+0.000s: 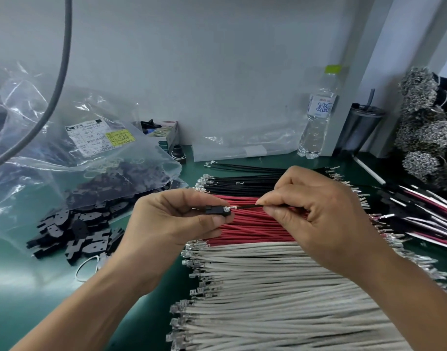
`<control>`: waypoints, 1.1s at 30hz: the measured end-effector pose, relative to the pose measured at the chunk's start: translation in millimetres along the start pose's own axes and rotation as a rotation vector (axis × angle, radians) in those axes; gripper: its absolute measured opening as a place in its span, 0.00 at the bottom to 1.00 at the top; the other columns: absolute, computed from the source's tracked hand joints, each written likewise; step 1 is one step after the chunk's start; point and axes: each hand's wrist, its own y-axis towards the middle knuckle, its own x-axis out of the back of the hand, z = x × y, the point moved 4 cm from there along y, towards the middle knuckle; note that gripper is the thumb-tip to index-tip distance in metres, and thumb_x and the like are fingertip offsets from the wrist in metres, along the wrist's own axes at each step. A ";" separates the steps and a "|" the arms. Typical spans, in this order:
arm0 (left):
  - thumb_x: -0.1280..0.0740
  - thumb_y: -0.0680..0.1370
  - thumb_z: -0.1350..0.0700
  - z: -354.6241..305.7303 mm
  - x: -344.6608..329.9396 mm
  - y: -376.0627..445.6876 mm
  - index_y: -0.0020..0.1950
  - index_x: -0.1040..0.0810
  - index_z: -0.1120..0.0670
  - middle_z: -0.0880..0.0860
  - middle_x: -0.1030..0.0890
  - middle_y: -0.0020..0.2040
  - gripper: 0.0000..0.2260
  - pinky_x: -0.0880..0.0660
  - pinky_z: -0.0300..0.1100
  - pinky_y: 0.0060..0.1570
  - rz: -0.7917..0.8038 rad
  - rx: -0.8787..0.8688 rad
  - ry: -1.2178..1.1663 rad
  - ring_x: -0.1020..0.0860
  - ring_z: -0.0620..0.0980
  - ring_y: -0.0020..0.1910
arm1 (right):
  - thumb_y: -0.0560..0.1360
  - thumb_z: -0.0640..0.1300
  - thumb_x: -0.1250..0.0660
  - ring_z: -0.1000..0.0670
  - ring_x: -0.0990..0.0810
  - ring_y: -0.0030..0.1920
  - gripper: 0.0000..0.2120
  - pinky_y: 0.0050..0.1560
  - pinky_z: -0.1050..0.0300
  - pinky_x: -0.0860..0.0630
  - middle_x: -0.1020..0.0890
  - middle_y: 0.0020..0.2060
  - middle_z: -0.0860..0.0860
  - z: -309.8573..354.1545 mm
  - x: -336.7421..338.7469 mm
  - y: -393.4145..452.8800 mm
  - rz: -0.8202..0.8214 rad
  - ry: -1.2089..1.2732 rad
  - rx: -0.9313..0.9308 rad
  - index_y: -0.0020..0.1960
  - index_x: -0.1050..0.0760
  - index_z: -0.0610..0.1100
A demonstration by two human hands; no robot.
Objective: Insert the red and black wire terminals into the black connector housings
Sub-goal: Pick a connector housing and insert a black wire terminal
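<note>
My left hand (171, 219) grips the black connector housing (215, 209) steady above the desk (27, 300), while my right hand (311, 214) pinches a black wire (245, 206), aligning its terminal (228, 208) at the cavity mouth.

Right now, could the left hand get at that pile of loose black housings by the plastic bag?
Probably yes, but not freely: the left hand is pinching a black connector housing. The loose housings lie just to its left on the mat, with nothing between them.
</note>
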 end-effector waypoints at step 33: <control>0.21 0.63 0.61 11.4 -1.1 -3.9 0.45 0.11 0.54 0.59 0.12 0.40 0.11 0.15 0.44 0.43 -0.077 -0.076 0.174 0.12 0.58 0.41 | 0.78 0.46 0.32 0.55 0.25 0.38 0.07 0.34 0.56 0.27 0.24 0.41 0.55 13.1 -33.5 -4.2 -0.041 -0.016 0.034 0.44 0.19 0.46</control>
